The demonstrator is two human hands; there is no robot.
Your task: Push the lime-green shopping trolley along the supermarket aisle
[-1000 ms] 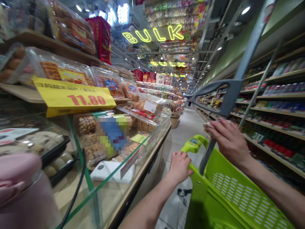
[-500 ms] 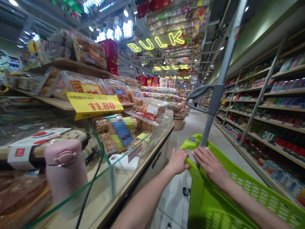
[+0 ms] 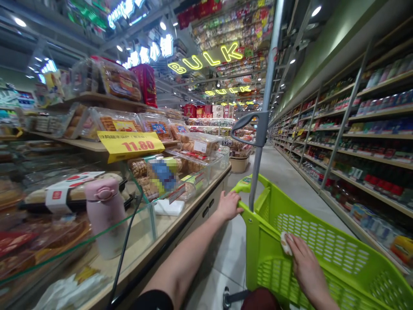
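Observation:
A bright green shopping basket (image 3: 322, 219) with perforated walls and a tall grey metal pole (image 3: 265, 94) stands in front of me. My left hand (image 3: 229, 206) is closed round the corner of its rim, just left of the pole. My right hand (image 3: 303, 262) presses a white wipe or tissue (image 3: 285, 243) against the basket's near rim; the wipe is partly hidden under the fingers. A grey plastic loop handle (image 3: 248, 129) is fixed partway up the pole.
At left, a glass-edged counter carries packed biscuits (image 3: 200, 144), a pink bottle (image 3: 105, 215), a white object (image 3: 169, 207) and a yellow price sign (image 3: 130, 145). A black cable (image 3: 129, 232) hangs over the glass. Stocked shelves (image 3: 371, 150) line the right; an aisle floor (image 3: 280, 165) runs between.
My right hand has moved from beside the pole down and right along the basket's near rim with the wipe. My left hand stays on the corner. The view has shifted, showing more of the basket.

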